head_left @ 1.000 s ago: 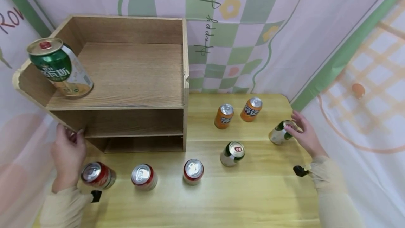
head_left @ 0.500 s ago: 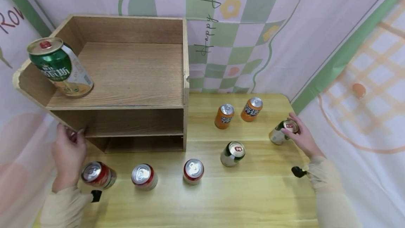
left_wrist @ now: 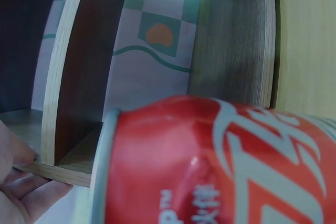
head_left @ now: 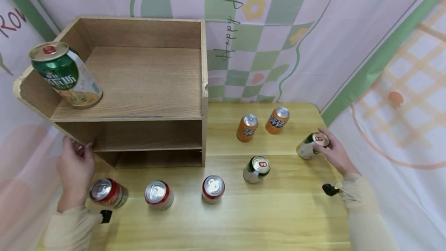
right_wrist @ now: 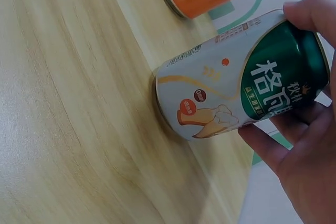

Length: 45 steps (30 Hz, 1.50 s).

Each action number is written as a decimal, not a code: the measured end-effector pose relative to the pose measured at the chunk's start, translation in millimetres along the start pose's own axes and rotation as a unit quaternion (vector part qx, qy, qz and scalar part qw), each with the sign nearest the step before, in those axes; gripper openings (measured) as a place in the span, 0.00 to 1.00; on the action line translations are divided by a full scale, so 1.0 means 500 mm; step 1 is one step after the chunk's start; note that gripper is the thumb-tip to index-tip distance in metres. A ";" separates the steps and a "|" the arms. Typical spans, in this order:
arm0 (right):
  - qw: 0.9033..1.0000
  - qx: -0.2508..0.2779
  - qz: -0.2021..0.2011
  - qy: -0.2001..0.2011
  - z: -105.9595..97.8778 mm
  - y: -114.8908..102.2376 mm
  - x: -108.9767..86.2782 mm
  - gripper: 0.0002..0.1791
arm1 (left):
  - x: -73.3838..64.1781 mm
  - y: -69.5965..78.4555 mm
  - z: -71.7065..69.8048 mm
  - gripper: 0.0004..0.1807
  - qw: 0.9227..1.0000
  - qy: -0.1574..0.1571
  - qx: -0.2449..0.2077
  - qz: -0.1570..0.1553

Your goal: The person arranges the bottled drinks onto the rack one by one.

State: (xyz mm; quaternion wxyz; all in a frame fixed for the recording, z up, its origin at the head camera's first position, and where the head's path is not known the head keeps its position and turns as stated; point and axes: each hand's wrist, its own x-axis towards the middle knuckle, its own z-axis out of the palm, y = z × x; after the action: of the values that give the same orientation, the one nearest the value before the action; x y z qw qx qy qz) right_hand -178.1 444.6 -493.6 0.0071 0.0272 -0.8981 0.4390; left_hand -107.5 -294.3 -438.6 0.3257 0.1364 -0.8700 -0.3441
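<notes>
At the table's right side, my right hand [head_left: 337,155] grips a green and white drink can [head_left: 306,149] near its top, thumb on one side and fingers on the other. The right wrist view shows that can [right_wrist: 210,85] standing on the table. My left hand [head_left: 76,171] holds the left side panel of a wooden shelf [head_left: 146,84], its thumb inside and its fingers outside. A red cola can [head_left: 113,195] stands just beside that hand and fills much of the left wrist view. Another green can [head_left: 66,76] stands on the shelf's top board.
Two orange soda cans [head_left: 246,130] stand at the back of the wooden table [head_left: 244,220]. Another green and white can [head_left: 252,174] is mid-table. Two more red cans [head_left: 163,200] stand before the shelf. A patterned curtain [head_left: 254,45] hangs behind and at the sides.
My right hand has closed from a loose reach around the green and white can into a grip near its top. The left hand, shelf and other cans have stayed put.
</notes>
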 end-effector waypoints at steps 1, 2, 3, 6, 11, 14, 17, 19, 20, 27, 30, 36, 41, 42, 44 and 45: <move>1.000 0.002 0.001 0.001 0.000 0.002 0.000 0.41 | 0.000 -0.001 0.000 0.16 1.000 0.001 -0.002 0.001; 1.000 0.001 0.001 0.003 0.000 0.004 0.001 0.41 | 0.000 -0.002 0.000 0.16 1.000 0.001 -0.005 0.001; 1.000 0.002 0.000 0.006 0.001 0.008 0.002 0.40 | 0.000 -0.002 0.001 0.16 1.000 0.001 -0.008 0.002; 1.000 0.002 -0.008 0.015 0.005 0.018 0.005 0.37 | 0.001 -0.004 0.001 0.16 1.000 0.000 -0.009 0.004; 0.999 0.030 -0.011 0.033 0.013 0.027 0.006 0.31 | -0.001 -0.006 0.001 0.15 1.000 0.002 -0.006 0.005; 0.997 0.060 -0.001 0.041 0.019 0.029 0.005 0.28 | -0.001 -0.005 0.001 0.15 1.000 0.004 -0.003 0.004; 0.995 0.084 -0.001 0.050 0.025 0.034 0.002 0.29 | -0.001 -0.003 0.002 0.15 1.000 0.004 0.001 0.005; 0.993 0.100 -0.009 0.055 0.029 0.036 0.002 0.31 | -0.002 -0.003 0.003 0.15 1.000 0.003 -0.002 0.005; 0.993 0.103 -0.015 0.058 0.031 0.037 0.002 0.32 | -0.002 -0.004 0.003 0.15 1.000 0.003 -0.004 0.006; 0.992 0.094 -0.018 0.081 0.044 0.031 0.001 0.31 | -0.005 -0.008 0.001 0.15 1.000 0.005 -0.007 0.006; 0.991 0.097 -0.008 0.096 0.049 0.028 -0.001 0.29 | -0.004 -0.008 0.002 0.15 1.000 0.004 -0.006 0.011; 0.988 0.095 0.006 0.121 0.057 0.024 -0.003 0.29 | -0.005 -0.007 0.002 0.16 1.000 0.000 0.000 0.011; 0.987 0.086 0.020 0.137 0.060 0.022 -0.003 0.31 | -0.005 -0.006 0.002 0.16 1.000 -0.004 -0.004 0.007; 0.986 0.082 0.023 0.140 0.061 0.021 -0.002 0.31 | -0.005 -0.006 0.001 0.16 1.000 -0.006 -0.006 0.005; 0.986 0.075 0.029 0.145 0.061 0.019 -0.002 0.31 | -0.005 -0.006 0.000 0.16 1.000 -0.007 -0.008 -0.001; 0.986 0.073 0.032 0.147 0.061 0.017 -0.002 0.32 | -0.005 -0.006 0.000 0.16 1.000 -0.008 -0.007 -0.003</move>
State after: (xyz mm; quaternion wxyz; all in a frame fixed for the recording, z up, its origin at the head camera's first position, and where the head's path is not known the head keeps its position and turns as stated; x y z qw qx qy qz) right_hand -177.4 425.9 -519.2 0.1228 -0.0659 -0.8534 0.5023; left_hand -105.4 -295.3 -441.7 0.3190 0.1343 -0.8696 -0.3520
